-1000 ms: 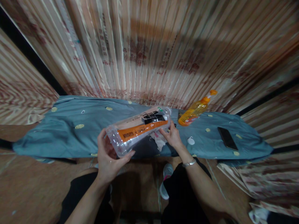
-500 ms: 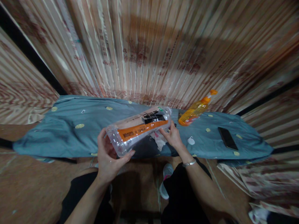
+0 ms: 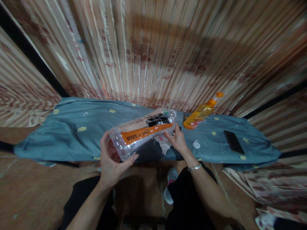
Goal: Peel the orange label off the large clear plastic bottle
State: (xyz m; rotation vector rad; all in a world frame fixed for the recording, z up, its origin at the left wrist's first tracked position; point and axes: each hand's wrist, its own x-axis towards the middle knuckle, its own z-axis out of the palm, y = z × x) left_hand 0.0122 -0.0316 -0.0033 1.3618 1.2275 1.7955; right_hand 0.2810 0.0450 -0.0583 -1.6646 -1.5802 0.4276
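Between my hands is a large clear plastic bottle (image 3: 144,132) with an orange and black label, tilted sideways above the blue cloth. My left hand (image 3: 112,161) wraps around its lower left end, thumb along the near side. At the other end, my right hand (image 3: 176,137) grips the bottle by its upper right part; some of those fingers are hidden behind it. A crumpled whitish scrap (image 3: 164,145) lies on the cloth just below the bottle, near my right hand. To the right of that hand sits a small white cap (image 3: 196,144).
A blue cloth with yellow patterns (image 3: 69,137) covers the long narrow table. On it stand an orange pump bottle (image 3: 200,114) at the back and a black phone (image 3: 233,142) at the right. A pleated, printed curtain (image 3: 153,54) hangs behind; dark poles rise on both sides.
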